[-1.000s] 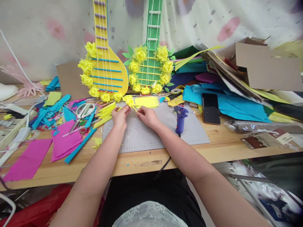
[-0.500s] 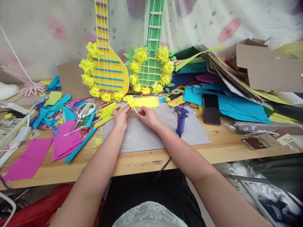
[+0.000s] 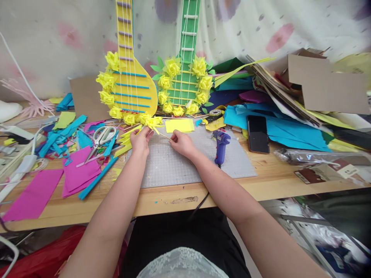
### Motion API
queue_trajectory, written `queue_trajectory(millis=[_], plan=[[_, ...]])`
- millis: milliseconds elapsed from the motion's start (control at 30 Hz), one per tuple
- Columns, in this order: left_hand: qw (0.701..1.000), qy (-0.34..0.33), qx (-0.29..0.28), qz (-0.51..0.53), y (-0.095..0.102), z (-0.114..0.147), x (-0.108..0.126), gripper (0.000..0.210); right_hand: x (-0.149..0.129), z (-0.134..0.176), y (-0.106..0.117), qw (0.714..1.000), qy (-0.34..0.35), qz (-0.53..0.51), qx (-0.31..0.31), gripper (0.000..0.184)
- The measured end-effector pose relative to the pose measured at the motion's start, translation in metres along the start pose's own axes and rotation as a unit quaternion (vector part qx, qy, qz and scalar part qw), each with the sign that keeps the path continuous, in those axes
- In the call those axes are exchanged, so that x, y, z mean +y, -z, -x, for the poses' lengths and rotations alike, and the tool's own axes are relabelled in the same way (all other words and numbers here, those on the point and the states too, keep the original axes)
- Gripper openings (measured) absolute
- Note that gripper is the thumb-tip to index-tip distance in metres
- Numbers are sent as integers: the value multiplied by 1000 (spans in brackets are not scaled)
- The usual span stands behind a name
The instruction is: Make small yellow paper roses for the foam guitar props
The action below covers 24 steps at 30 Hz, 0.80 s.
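Note:
My left hand (image 3: 140, 141) is closed on a yellow paper flower (image 3: 153, 122), whose petals stick out past the fingertips. From the flower's base a thin pale stick (image 3: 164, 136) runs to my right hand (image 3: 181, 143), whose fingers pinch its other end. Both hands are over the grey cutting mat (image 3: 168, 166). Just behind them lies a stack of yellow paper pieces (image 3: 179, 125). To the right of my right hand a purple glue gun (image 3: 222, 146) stands on the mat. Cut yellow strips (image 3: 124, 141) lie left of my left hand.
Behind the mat lean a yellow paper guitar (image 3: 133, 88) and a green one (image 3: 181, 85), both trimmed with yellow flowers. Scissors (image 3: 101, 139), magenta sheets (image 3: 34, 193) and blue scraps cover the left. A phone (image 3: 258, 133) and piled paper lie right.
My left hand has moved slightly left with the flower, away from my right hand. The thin stick between them now shows, where a yellow strip end was before.

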<state>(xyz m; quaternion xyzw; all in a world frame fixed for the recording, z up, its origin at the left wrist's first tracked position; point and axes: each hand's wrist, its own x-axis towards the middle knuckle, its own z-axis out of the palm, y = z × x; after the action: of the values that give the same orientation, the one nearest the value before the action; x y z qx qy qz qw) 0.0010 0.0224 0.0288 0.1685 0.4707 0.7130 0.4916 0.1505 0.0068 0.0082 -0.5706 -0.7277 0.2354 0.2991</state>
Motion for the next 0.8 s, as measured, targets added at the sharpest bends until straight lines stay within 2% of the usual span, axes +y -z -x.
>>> queue_trajectory(millis=[200,267,333,433,500,633,800], plan=[[1000,22,-19,-5,8,-8,6,25,6,-4,6,994,-40,-96,29,8],[999,27,-21,-1,9,-9,6,21,8,-5,9,990,-26,-137,38,11],[999,33,-19,7,10,-11,7,18,9,-6,11,979,6,-203,19,15],[999,43,-17,9,12,-13,8,13,8,-7,14,943,27,-331,-27,21],[998,49,-35,-8,12,-11,7,12,7,-7,16,919,1,-395,-17,23],[987,82,-117,-70,9,-3,4,18,6,-9,18,873,-83,-480,9,24],[963,124,-202,-130,6,8,6,26,5,-10,20,816,-128,-562,-44,22]])
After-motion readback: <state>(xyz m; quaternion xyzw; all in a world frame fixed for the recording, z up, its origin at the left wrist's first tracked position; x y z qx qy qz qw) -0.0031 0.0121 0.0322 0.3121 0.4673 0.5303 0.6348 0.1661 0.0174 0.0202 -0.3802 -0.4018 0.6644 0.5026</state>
